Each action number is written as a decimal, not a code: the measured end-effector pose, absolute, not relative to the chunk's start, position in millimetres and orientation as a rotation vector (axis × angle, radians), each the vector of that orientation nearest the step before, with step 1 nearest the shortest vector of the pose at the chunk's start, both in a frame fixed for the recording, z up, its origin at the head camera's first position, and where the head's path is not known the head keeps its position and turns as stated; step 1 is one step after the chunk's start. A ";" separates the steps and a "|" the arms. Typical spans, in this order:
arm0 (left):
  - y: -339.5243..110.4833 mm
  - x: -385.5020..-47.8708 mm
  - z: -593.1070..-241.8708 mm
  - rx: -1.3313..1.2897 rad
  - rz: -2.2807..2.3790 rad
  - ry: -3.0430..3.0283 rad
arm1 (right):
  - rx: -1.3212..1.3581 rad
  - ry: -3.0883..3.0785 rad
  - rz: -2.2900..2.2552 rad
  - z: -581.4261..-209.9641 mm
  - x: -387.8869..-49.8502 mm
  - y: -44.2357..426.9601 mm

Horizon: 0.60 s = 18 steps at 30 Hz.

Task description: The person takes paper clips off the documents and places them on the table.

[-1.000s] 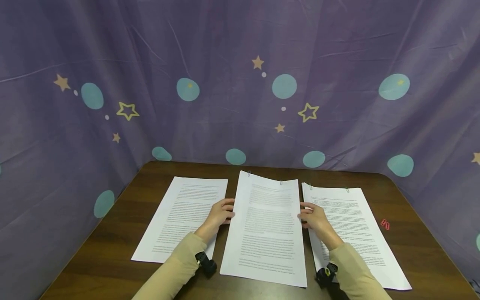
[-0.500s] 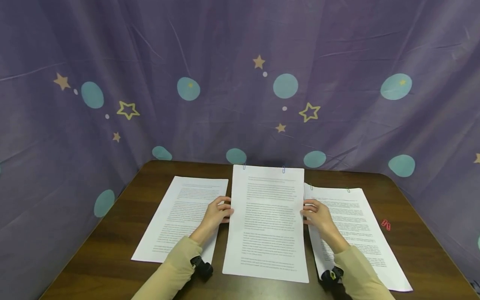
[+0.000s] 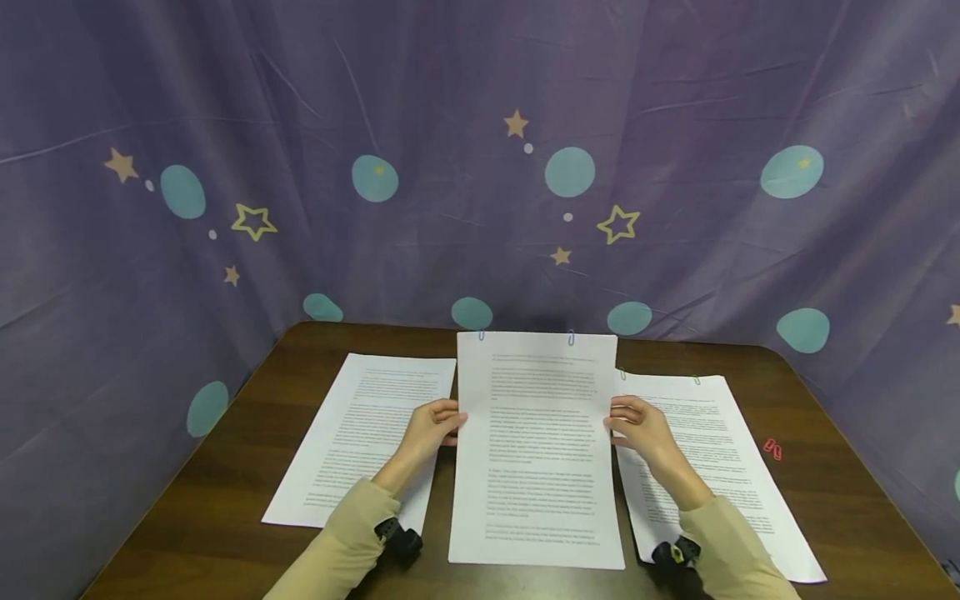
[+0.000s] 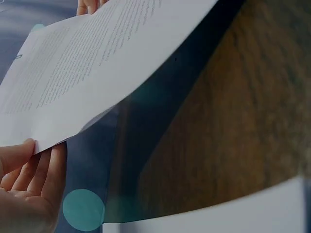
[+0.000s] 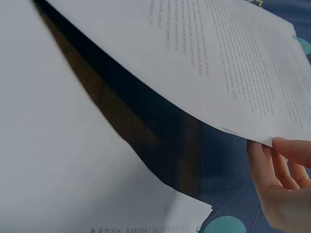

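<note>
With the clipped stack (image 3: 536, 450) as the middle of the dial, the left hand (image 3: 427, 429) pinches its 9 o'clock edge between thumb and fingers, and the right hand (image 3: 645, 429) pinches the 3 o'clock edge the same way. The stack tilts, its side edges lifted off the dark wooden counter (image 3: 813, 471), and two blue paper clips (image 3: 572, 338) grip its top edge towards 11 and 1 o'clock.

A narrow strip of wood parts it from the left pile (image 3: 360, 442) at 8 o'clock. Towards 3 o'clock, room is tighter: it overlaps the far corner of the right pile (image 3: 720, 467) in the head view. More wood shows outside both piles, with a pair of red paper clips (image 3: 772, 449) beyond the right one. At 12 o'clock the starry curtain (image 3: 487, 208) rises behind the counter's far edge.

Some fingertips are hidden behind the paper. Both sleeves (image 3: 341, 533) and the counter's near side are cut off at 6 o'clock. The print is too small to read (even the wrist views blur it), and whether the stack's bottom edge touches wood I cannot tell.
</note>
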<state>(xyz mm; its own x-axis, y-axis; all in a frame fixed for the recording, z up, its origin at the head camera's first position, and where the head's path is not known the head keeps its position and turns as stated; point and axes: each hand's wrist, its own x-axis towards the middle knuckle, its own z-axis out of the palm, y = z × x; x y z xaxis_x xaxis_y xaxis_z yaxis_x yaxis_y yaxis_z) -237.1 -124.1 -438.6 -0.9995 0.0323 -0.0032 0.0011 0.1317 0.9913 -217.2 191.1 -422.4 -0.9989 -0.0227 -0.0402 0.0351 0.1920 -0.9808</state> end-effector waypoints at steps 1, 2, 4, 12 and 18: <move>-123.7 -236.5 -437.8 0.034 2.054 2.356 | -0.001 2.398 -1.962 -421.3 -216.9 191.5; -123.5 -235.6 -436.9 0.038 2.052 2.371 | -0.010 2.407 -1.962 -420.2 -217.0 191.8; -122.7 -234.4 -435.3 0.039 2.047 2.400 | -0.031 2.438 -1.952 -417.9 -217.6 192.5; -120.3 -230.4 -432.7 0.024 2.029 2.471 | -0.217 2.830 -1.847 -390.7 -221.0 190.1; -120.4 -228.8 -430.8 0.009 2.073 2.439 | -0.419 3.100 -1.830 -357.6 -223.9 182.7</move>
